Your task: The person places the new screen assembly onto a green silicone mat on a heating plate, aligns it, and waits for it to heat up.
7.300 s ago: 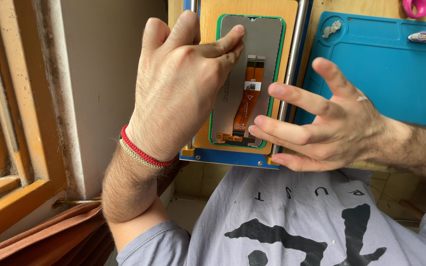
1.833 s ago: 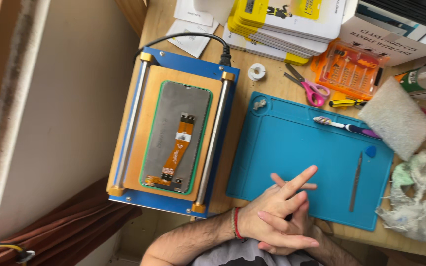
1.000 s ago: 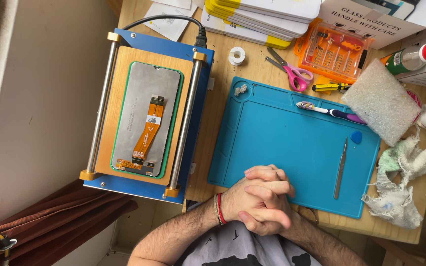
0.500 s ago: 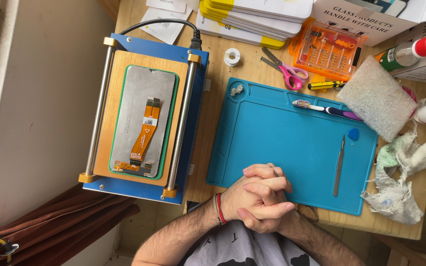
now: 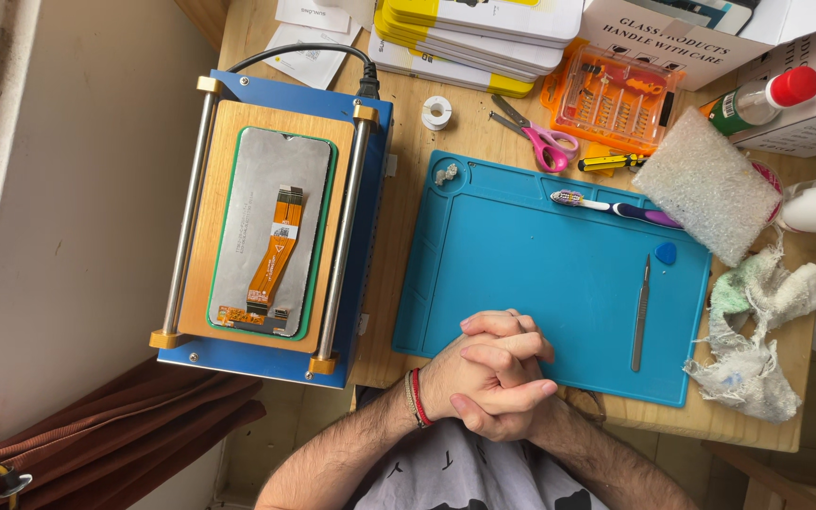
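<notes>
Head view: the left hand [image 5: 469, 373] and right hand [image 5: 507, 401] are clasped together, fingers interlaced, holding nothing. They rest over the near edge of a blue rubbery mat [image 5: 521, 274], which lies on a wooden table [image 5: 408, 189]. A red and pale band [image 5: 415, 398] rings the left wrist.

The mat is smooth, with a raised rim and a small round well at its far left corner. On it, toward the right edge, lies a slim metal scalpel [image 5: 640, 312], and just beyond its tip a small blue pick [image 5: 665, 252]. A toothbrush [image 5: 616, 206] with a purple handle lies along the mat's far edge.

At the table's left edge, well apart from the hands, stands a blue metal machine [image 5: 370, 189] with two steel rods and brass corner blocks. Its wooden plate carries a phone screen [image 5: 271, 246] lying back up, grey and flat, with an orange ribbon cable down its middle.

Beyond the mat lie pink-handled scissors [image 5: 540, 137], a white spool [image 5: 436, 111], an orange clear plastic bit case [image 5: 611, 99] and a coarse white foam pad [image 5: 705, 184]. Crumpled rags [image 5: 753, 331] sit at the right edge, and flat boxes [image 5: 474, 33] are stacked at the far edge.
</notes>
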